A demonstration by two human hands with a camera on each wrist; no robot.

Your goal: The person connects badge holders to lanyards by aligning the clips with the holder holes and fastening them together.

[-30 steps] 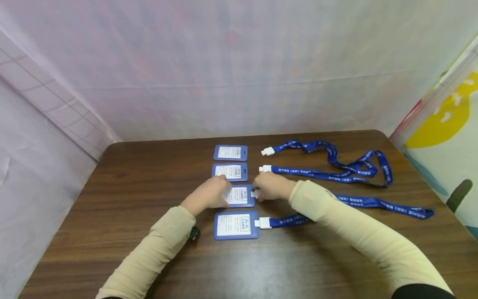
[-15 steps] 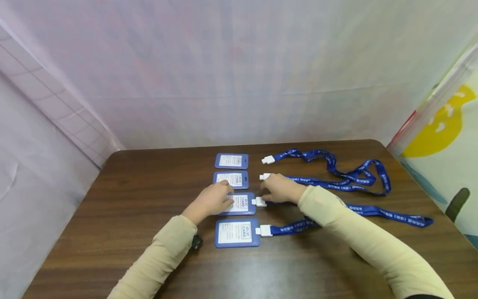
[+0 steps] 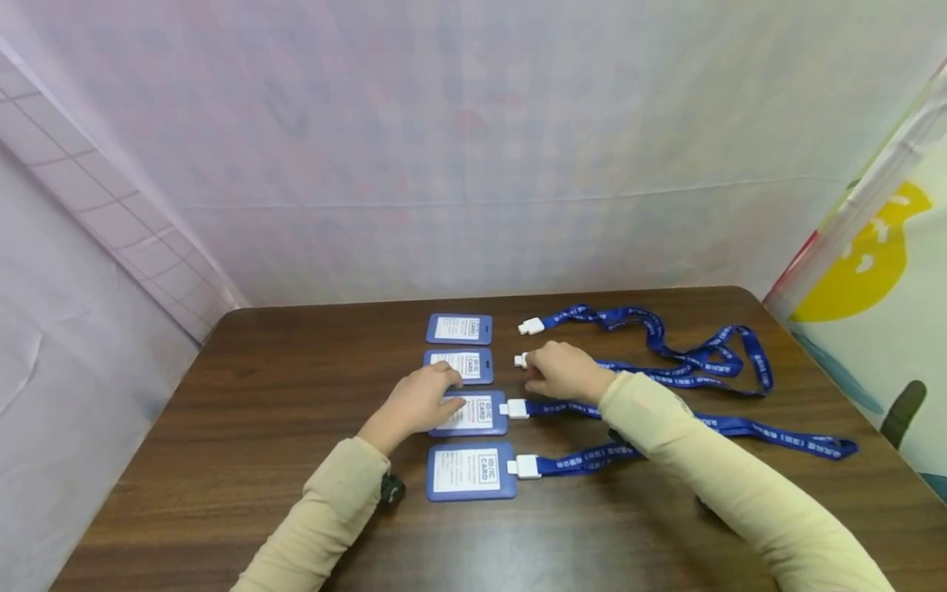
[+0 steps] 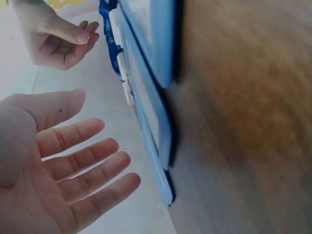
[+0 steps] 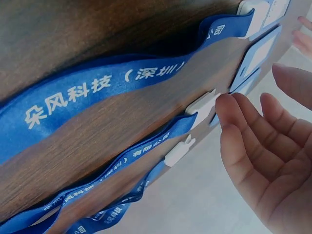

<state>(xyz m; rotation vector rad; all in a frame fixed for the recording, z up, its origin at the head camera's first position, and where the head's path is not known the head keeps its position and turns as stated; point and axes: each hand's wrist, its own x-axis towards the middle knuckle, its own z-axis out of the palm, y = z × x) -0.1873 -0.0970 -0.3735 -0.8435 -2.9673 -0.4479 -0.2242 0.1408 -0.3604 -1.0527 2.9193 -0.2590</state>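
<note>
My left hand (image 3: 418, 403) is over the left part of the third blue ID card holder (image 3: 481, 413) from the back; in the left wrist view its fingers are spread and hold nothing. That holder's loop carries the white clip (image 3: 518, 409) of a blue lanyard. My right hand (image 3: 565, 372) hovers at the second lanyard's white clip (image 3: 519, 360), partly covering it in the head view. In the right wrist view its fingers (image 5: 234, 122) are loosely bent and apart from the clip. The second card holder (image 3: 479, 367) lies left of this clip, separated by a gap.
The front card holder (image 3: 471, 496) is joined to a lanyard clip (image 3: 528, 467). At the back lies another card holder (image 3: 459, 329), apart from a lanyard clip (image 3: 531, 326). Lanyard straps (image 3: 755, 353) spread rightward over the brown table (image 3: 296, 345). A pale curtain (image 3: 473, 164) hangs behind.
My right hand has let go of the third holder's clip and moved back to the second lanyard's clip. My left fingers have loosened from the third holder. The head view has tilted up slightly.
</note>
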